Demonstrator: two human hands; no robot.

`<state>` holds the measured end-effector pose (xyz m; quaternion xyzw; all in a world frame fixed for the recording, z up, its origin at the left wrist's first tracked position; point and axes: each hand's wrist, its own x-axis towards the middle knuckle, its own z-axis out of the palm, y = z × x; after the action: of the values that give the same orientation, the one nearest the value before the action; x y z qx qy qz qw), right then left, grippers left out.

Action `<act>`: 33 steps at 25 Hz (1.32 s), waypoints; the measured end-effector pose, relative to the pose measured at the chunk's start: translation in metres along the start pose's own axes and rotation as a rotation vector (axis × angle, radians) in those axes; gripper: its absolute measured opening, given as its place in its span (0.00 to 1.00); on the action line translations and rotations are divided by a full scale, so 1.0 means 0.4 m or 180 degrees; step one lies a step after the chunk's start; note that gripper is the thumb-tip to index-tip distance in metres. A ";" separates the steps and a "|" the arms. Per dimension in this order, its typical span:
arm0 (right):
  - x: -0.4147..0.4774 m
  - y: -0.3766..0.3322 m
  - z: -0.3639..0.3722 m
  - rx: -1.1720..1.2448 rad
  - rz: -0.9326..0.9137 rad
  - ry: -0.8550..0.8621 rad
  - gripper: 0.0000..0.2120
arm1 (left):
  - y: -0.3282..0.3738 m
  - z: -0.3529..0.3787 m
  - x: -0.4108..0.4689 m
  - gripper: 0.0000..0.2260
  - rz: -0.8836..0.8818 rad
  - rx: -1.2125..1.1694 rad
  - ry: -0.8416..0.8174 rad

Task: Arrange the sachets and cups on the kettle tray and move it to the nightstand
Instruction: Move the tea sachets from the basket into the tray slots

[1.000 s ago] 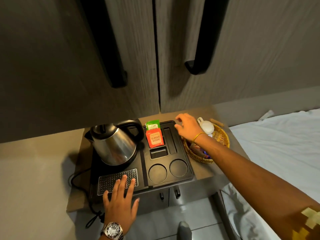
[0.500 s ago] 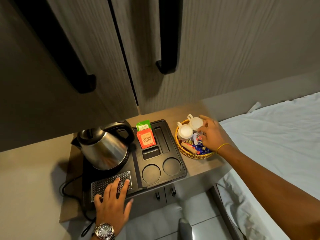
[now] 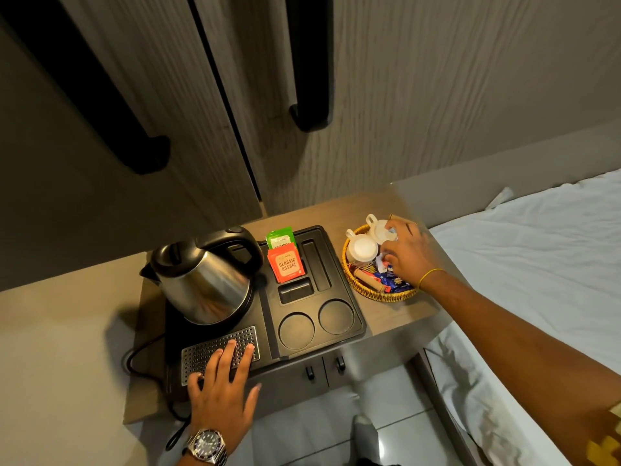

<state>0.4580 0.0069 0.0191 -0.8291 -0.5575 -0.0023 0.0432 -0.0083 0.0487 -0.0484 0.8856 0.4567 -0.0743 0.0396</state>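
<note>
A black kettle tray (image 3: 358,326) sits on a wooden nightstand top (image 3: 396,317), with a steel kettle (image 3: 205,280) on its left half. A red sachet (image 3: 285,264) and a green sachet (image 3: 280,237) stand in a tray slot. Two round cup recesses at the tray's front hold nothing. A wicker basket (image 3: 373,292) right of the tray holds two white cups (image 3: 363,247) and mixed sachets (image 3: 391,280). My right hand (image 3: 408,252) reaches into the basket, fingers curled among the sachets; whether it grips one is hidden. My left hand (image 3: 223,381) lies flat on the tray's perforated grille.
Wardrobe doors with long black handles (image 3: 311,79) rise behind the nightstand. A bed with white sheets (image 3: 537,264) borders the right side. A black power cord (image 3: 141,351) trails off the left front. Two small drawer knobs (image 3: 324,368) sit below the top.
My right hand moved from the tray's back right corner into the basket and now dips lower among the sachets. The view shifted right. My left hand stayed on the grille.
</note>
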 end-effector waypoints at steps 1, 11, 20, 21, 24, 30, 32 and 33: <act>0.002 0.005 0.001 0.0043 0.0019 0.0070 0.07 | 0.001 -0.001 -0.001 0.37 0.0001 0.0001 0.0001; 0.007 -0.074 -0.099 0.0762 -0.0355 0.0905 0.04 | 0.013 0.000 -0.001 0.34 -0.0029 -0.0036 0.0109; 0.066 -0.398 -0.004 0.0908 -0.0773 -0.0654 0.11 | 0.011 0.018 -0.005 0.36 -0.0168 -0.0175 -0.0048; 0.071 -0.417 0.010 0.0786 -0.0810 -0.0763 0.12 | 0.011 0.019 -0.006 0.36 -0.0179 -0.0193 -0.0052; 0.084 -0.455 0.049 0.0574 -0.0896 -0.0926 0.13 | 0.007 0.026 -0.011 0.37 -0.0221 -0.0221 -0.0083; 0.060 -0.472 0.105 0.0521 -0.1090 -0.0736 0.14 | 0.005 0.034 -0.011 0.38 -0.0251 -0.0236 -0.0090; 0.057 -0.467 0.108 0.0483 -0.1159 -0.0682 0.15 | 0.005 0.035 -0.013 0.38 -0.0255 -0.0223 -0.0071; 0.056 -0.462 0.107 0.0462 -0.1176 -0.0658 0.17 | 0.007 0.034 -0.013 0.38 -0.0252 -0.0215 -0.0067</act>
<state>0.2937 0.1001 -0.0097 -0.7034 -0.7000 0.1149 0.0442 -0.0103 0.0411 -0.0609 0.8642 0.4932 -0.0698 0.0712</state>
